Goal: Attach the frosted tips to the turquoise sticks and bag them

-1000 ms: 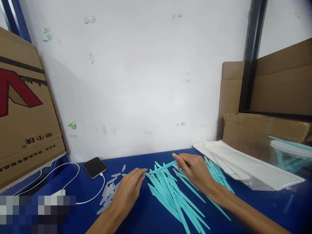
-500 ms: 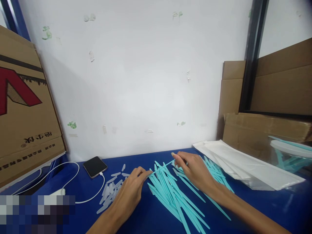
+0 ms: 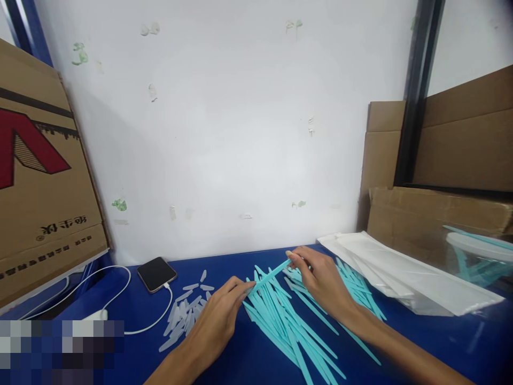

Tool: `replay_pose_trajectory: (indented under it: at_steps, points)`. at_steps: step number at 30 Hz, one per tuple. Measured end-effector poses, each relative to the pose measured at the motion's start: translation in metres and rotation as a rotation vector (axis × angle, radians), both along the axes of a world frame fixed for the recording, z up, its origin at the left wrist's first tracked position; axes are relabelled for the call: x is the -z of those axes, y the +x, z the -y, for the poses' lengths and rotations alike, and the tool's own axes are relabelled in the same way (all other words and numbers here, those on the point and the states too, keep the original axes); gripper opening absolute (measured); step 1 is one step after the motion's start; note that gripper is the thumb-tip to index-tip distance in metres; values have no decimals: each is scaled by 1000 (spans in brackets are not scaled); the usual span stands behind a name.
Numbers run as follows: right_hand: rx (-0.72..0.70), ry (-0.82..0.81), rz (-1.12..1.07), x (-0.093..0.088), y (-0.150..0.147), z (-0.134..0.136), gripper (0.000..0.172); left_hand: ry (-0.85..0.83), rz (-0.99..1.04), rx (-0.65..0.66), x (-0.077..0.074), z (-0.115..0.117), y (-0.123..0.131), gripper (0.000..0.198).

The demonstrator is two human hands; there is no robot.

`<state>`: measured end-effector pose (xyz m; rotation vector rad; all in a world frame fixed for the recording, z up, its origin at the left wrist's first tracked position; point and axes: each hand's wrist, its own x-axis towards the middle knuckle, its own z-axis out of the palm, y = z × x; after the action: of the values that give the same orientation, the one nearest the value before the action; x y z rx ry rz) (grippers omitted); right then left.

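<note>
A long, flat, tapered turquoise plastic stick point(image 3: 273, 272) is stretched slantwise between my two hands. My left hand point(image 3: 224, 306) pinches its lower left end, and my right hand point(image 3: 318, 275) grips its upper right end between thumb and fingers. Beneath it fans a pile of similar turquoise sticks point(image 3: 294, 334) on the blue table. More turquoise sticks point(image 3: 356, 286) lie behind and beside my right hand, which partly covers them. Left of my left hand, a heap of small translucent whitish tapered pieces point(image 3: 180, 318) is partly hidden by that hand.
A phone point(image 3: 156, 274) with a white charging cable point(image 3: 158, 323) lies at left, near a printed cardboard box point(image 3: 44, 160). White plastic bags point(image 3: 404, 267) rest at right. Beyond them stands a clear tub point(image 3: 476, 262) with turquoise sticks. A white wall point(image 3: 236, 133) rises behind.
The held stick has turned about its length, showing more of its broad face. My hands have shifted slightly, both still on the stick.
</note>
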<state>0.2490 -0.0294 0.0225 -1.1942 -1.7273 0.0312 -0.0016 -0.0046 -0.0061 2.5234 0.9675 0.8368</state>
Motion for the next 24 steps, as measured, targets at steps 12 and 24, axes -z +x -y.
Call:
replay_pose_trajectory:
  at_steps: [12,24]
  points:
    - [-45,-40,-69,-5,-4,3,41,-42,192,-27,0,6,2,37]
    - [-195,-174,-114,-6,-4,4,45,63,221,-146,3,8,2,35]
